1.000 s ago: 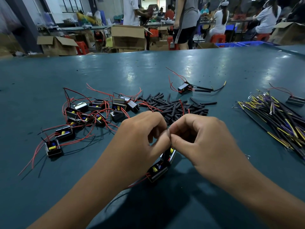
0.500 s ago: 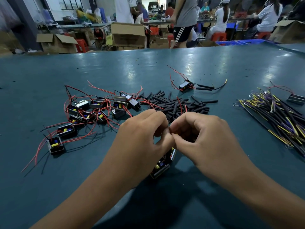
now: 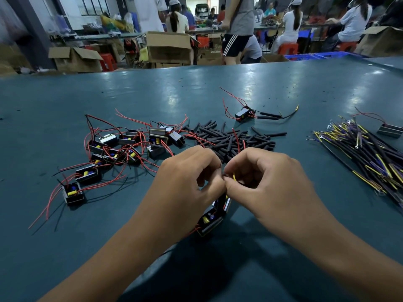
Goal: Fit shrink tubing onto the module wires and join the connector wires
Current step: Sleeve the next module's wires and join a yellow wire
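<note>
My left hand and my right hand meet fingertip to fingertip above the teal table. Both pinch thin wires at the same spot; a bit of yellow connector wire shows inside my right fingers. Below them hangs a small black module with yellow and blue parts, partly hidden by my hands. A heap of black shrink tubing pieces lies just beyond my hands. Several modules with red wires are piled to the left.
One module with tubing fitted lies further back. A bundle of black, yellow and purple connector wires spreads at the right, with a lone module behind it. Cardboard boxes and people stand beyond the table's far edge.
My hands stay together and have hardly shifted. The module under them hangs a little more upright, and the yellow wire tip now shows in my right fingers.
</note>
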The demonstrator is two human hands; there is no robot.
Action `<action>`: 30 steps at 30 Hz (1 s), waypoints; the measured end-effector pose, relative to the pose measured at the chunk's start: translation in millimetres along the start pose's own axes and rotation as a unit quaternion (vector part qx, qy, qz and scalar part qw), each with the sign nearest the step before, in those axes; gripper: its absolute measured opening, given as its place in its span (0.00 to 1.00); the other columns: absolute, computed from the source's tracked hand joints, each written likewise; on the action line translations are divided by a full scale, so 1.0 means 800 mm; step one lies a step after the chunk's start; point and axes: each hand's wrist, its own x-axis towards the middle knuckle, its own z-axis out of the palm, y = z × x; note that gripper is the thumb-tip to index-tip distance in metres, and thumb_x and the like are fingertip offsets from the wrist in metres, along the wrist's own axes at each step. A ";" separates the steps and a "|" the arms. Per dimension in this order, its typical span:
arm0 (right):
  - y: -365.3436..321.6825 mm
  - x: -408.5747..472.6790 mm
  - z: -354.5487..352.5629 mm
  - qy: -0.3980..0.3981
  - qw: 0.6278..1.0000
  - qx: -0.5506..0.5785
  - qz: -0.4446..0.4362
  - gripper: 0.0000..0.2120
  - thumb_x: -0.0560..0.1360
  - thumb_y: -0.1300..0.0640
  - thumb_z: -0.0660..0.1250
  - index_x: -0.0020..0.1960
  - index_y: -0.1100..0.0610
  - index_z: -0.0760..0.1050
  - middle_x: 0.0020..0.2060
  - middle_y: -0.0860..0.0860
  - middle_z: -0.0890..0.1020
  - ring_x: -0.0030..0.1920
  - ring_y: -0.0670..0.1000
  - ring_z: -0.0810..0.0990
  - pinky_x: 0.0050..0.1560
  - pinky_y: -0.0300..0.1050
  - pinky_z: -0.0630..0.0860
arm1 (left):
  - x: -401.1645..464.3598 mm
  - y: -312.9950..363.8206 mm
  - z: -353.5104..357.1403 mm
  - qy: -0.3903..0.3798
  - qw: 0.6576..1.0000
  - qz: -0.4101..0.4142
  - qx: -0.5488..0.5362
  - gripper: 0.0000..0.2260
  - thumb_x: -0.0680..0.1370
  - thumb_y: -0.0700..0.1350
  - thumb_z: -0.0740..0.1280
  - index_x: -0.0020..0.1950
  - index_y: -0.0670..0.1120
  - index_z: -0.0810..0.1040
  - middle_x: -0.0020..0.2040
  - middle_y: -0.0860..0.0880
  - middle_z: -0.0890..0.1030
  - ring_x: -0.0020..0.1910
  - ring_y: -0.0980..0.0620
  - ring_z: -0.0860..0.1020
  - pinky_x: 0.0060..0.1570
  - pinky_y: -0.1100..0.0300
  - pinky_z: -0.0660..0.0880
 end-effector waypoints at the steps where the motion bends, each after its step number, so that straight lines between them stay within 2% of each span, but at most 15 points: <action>1: 0.000 -0.001 0.000 -0.001 1.000 -0.004 -0.001 0.04 0.68 0.52 0.73 0.38 0.50 0.79 0.30 0.45 0.82 0.30 0.44 0.78 0.29 0.32 0.72 | 0.000 0.001 0.000 0.000 1.000 0.000 -0.002 0.03 0.72 0.40 0.67 0.39 0.42 0.78 0.34 0.51 0.75 0.34 0.52 0.71 0.35 0.61 0.68; 7: -0.001 -0.001 -0.003 -0.016 1.000 -0.003 0.002 0.04 0.69 0.55 0.73 0.36 0.50 0.81 0.28 0.43 0.82 0.27 0.40 0.78 0.28 0.26 0.67 | -0.001 0.001 -0.001 -0.002 1.000 -0.001 -0.018 0.05 0.73 0.41 0.67 0.39 0.41 0.78 0.34 0.50 0.76 0.34 0.51 0.72 0.36 0.57 0.69; 12: 0.001 0.002 -0.003 -0.025 0.999 0.006 0.019 0.04 0.68 0.55 0.72 0.35 0.49 0.81 0.27 0.42 0.81 0.26 0.39 0.76 0.29 0.27 0.67 | -0.001 -0.001 -0.002 -0.009 0.999 -0.001 -0.035 0.11 0.74 0.49 0.62 0.40 0.43 0.78 0.35 0.51 0.77 0.36 0.51 0.73 0.36 0.58 0.70; 14: 0.004 0.003 -0.003 -0.036 0.999 0.021 0.028 0.04 0.69 0.56 0.73 0.36 0.49 0.82 0.28 0.43 0.82 0.27 0.39 0.77 0.29 0.29 0.69 | -0.002 -0.003 -0.002 -0.011 0.999 -0.011 -0.042 0.08 0.75 0.46 0.65 0.40 0.44 0.79 0.35 0.52 0.77 0.36 0.52 0.74 0.36 0.58 0.70; 18: 0.009 0.006 -0.006 -0.055 0.997 0.034 0.033 0.05 0.72 0.56 0.73 0.38 0.49 0.82 0.29 0.45 0.83 0.29 0.42 0.79 0.32 0.41 0.77 | -0.002 -0.006 -0.004 -0.022 0.998 -0.024 -0.057 0.06 0.75 0.45 0.67 0.41 0.45 0.80 0.35 0.54 0.78 0.36 0.52 0.75 0.36 0.59 0.71; 24: 0.013 0.012 -0.010 -0.069 0.995 0.061 0.045 0.07 0.72 0.56 0.74 0.36 0.51 0.82 0.27 0.46 0.81 0.27 0.42 0.75 0.30 0.37 0.71 | 0.001 -0.016 -0.014 -0.051 0.989 -0.062 -0.122 0.06 0.75 0.44 0.66 0.43 0.48 0.82 0.32 0.58 0.77 0.31 0.58 0.73 0.32 0.71 0.65; 28: 0.014 0.015 -0.012 -0.076 0.993 0.082 0.048 0.06 0.72 0.57 0.74 0.37 0.52 0.83 0.26 0.47 0.80 0.26 0.42 0.74 0.30 0.37 0.70 | 0.002 -0.020 -0.019 -0.061 0.992 -0.023 -0.106 0.05 0.74 0.43 0.67 0.45 0.48 0.83 0.37 0.56 0.80 0.38 0.53 0.78 0.37 0.64 0.72; 30: 0.016 0.016 -0.012 -0.079 0.992 0.085 0.043 0.06 0.72 0.58 0.74 0.37 0.52 0.83 0.26 0.47 0.80 0.26 0.42 0.74 0.29 0.36 0.70 | 0.003 -0.023 -0.020 -0.065 0.994 0.014 -0.082 0.06 0.75 0.41 0.67 0.46 0.47 0.83 0.39 0.56 0.80 0.39 0.53 0.78 0.39 0.62 0.73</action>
